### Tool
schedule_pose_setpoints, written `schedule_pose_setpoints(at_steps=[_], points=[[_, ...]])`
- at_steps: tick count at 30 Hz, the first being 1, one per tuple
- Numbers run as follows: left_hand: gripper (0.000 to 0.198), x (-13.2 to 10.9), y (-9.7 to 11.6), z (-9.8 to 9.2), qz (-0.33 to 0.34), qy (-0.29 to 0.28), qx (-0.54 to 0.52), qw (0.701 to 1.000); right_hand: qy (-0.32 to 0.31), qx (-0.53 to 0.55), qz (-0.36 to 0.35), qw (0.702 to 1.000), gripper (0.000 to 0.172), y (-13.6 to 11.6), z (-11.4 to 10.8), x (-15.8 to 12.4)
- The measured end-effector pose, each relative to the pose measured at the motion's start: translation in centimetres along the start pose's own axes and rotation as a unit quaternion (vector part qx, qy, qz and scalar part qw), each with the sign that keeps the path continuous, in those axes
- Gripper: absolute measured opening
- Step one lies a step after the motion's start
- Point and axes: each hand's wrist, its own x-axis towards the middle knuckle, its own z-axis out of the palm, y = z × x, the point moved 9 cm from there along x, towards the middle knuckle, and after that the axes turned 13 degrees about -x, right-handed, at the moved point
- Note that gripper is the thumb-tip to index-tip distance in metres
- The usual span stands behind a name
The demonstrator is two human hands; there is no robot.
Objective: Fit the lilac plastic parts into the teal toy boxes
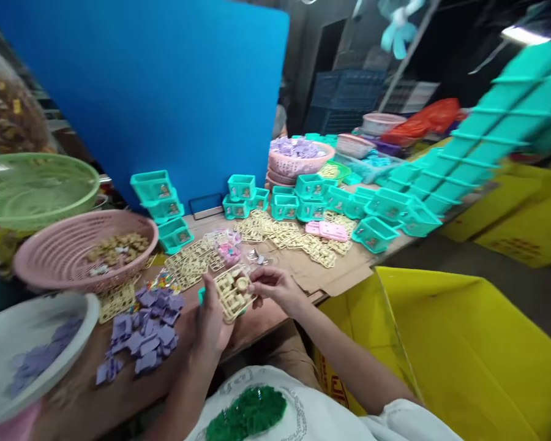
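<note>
Object: cream plastic parts frame (233,295), above desk (269,318) edge | left hand (213,318): fingers clasp its lower side | right hand (275,285): fingers pinch its top corner | handling: likely light, thin, brittle; hold by rim.

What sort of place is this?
Likely a toy-assembly workshop: left hand and right hand hold a cream plastic parts frame, small teal plastic baskets crowd the wooden table, beside a big yellow crate.

A pink basket (50,269) sits at the left edge of the worktop (261,321), purple pieces (147,331) just beside it, and teal boxes (303,196) along the far edge.
</note>
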Motion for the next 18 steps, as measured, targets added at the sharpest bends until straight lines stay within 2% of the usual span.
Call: schedule_pose_setpoints(at_steps=[2, 5, 9, 11, 14, 16, 18], points=[[0.082, 0.1, 0.6, -1.0, 0.03, 0.016, 0.033, 0.999, -0.017, -0.006, 0.002, 1.0, 0.053, 0.0, 0.6, 0.2], [0.08, -0.2, 0.7, -0.9, 0.031, 0.019, 0.075, 0.996, -0.036, -0.027, -0.008, 0.999, 0.056, -0.1, 1.2, 0.5], [0.079, -1.9, 1.4, -0.5, 0.076, 0.033, 0.077, 0.994, -0.002, -0.13, -0.079, 0.988, 0.055, -0.3, 1.7, -0.1], [0.074, -2.6, 1.8, -1.3, 0.08, 0.046, 0.067, 0.993, 0.021, -0.242, -0.167, 0.955, 0.046, -1.3, 2.5, -0.9], [0.064, -3.9, 3.3, -3.3, 0.085, 0.071, 0.042, 0.993, 0.026, -0.372, -0.303, 0.877, 0.033, -2.8, 4.2, -2.5], [0.057, -4.8, 5.2, -4.2, 0.117, 0.061, 0.023, 0.991, 0.033, -0.405, -0.344, 0.847, 0.024, -3.4, 4.1, -2.8], [0.048, -5.6, 7.2, -4.4, 0.158, 0.026, 0.011, 0.987, 0.049, -0.419, -0.338, 0.842, 0.019, -3.7, 2.9, -1.9]])
